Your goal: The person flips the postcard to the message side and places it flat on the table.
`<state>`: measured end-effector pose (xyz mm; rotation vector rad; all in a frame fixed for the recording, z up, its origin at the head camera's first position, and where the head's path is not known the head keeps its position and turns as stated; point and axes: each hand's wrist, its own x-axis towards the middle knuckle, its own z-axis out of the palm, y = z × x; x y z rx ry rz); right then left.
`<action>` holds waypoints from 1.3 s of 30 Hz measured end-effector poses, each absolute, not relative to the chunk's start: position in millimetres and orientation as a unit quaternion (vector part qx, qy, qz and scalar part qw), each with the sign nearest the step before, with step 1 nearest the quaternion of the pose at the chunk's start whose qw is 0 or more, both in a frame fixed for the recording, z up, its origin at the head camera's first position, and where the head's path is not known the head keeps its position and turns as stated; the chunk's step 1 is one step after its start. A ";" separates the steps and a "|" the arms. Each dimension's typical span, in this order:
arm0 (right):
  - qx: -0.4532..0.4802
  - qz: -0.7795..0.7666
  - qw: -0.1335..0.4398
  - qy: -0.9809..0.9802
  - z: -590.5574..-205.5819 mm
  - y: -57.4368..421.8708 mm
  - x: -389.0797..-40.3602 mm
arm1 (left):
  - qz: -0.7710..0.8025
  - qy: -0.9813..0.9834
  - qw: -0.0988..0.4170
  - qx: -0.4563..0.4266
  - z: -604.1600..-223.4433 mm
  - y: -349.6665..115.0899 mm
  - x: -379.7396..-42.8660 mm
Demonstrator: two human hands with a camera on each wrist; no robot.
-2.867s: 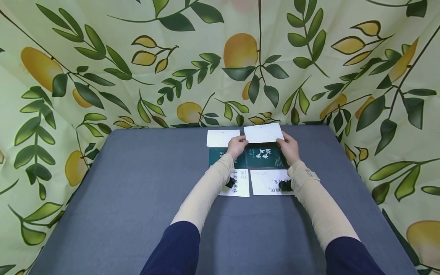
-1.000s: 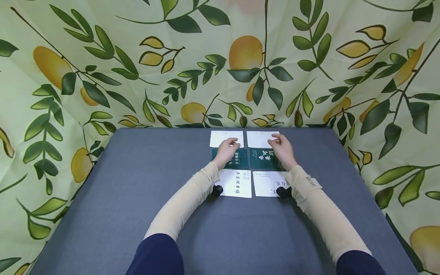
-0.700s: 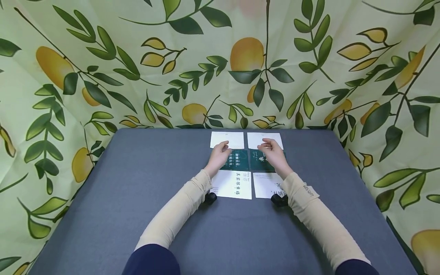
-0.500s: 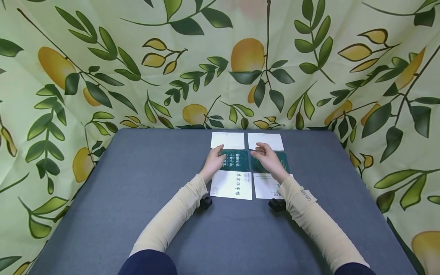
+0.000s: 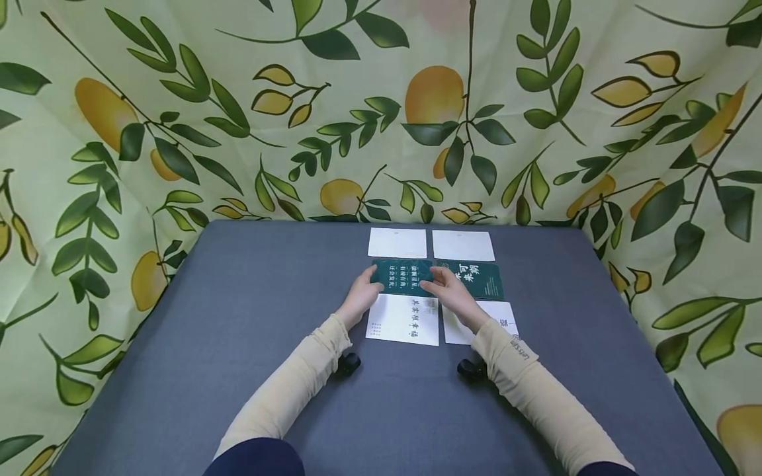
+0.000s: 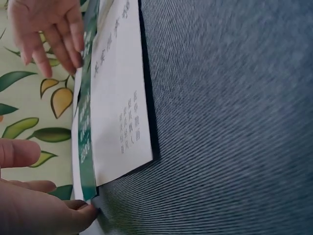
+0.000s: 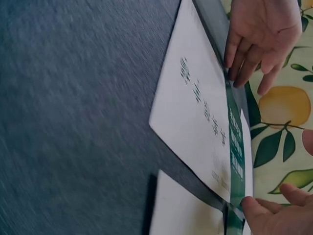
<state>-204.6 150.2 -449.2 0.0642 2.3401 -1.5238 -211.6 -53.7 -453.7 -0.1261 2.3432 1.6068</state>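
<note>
A dark green card (image 5: 403, 277) printed with white characters lies on the grey-blue cloth, in the left column of cards. At its left end is my left hand (image 5: 359, 295), fingertips right at the card's edge and thumb apart from the fingers. My right hand (image 5: 454, 296) reaches to the card's right end, fingers extended, its fingertips overlapping that edge in the head view. The left wrist view shows the left fingertips (image 6: 89, 213) low by the card's corner. In the right wrist view, the right hand's fingertip (image 7: 250, 204) meets the opposite end.
Another green card (image 5: 488, 283) lies to the right, partly behind my right hand. Two blank-looking white cards, left (image 5: 397, 243) and right (image 5: 463, 245), form the back row. White printed cards, left (image 5: 393, 320) and right (image 5: 503, 314), lie in front. A patterned curtain (image 5: 357, 66) hangs behind the table.
A white card held by both hands earlier now lies at the back right. Both hands have come nearer and shifted left, to the two ends of the left green card.
</note>
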 end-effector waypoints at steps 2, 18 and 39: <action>0.029 -0.542 0.181 0.820 -451.2 148.3 -202.9 | 0.566 0.809 0.153 -0.050 -454.6 -54.8 -209.4; 0.034 -0.569 0.171 0.804 -454.4 143.2 -200.4 | 0.638 0.753 0.137 -0.089 -453.5 -64.1 -209.7; 0.049 -0.625 0.116 0.770 -444.1 137.6 -204.9 | 0.635 0.759 0.107 -0.095 -440.7 -62.4 -209.2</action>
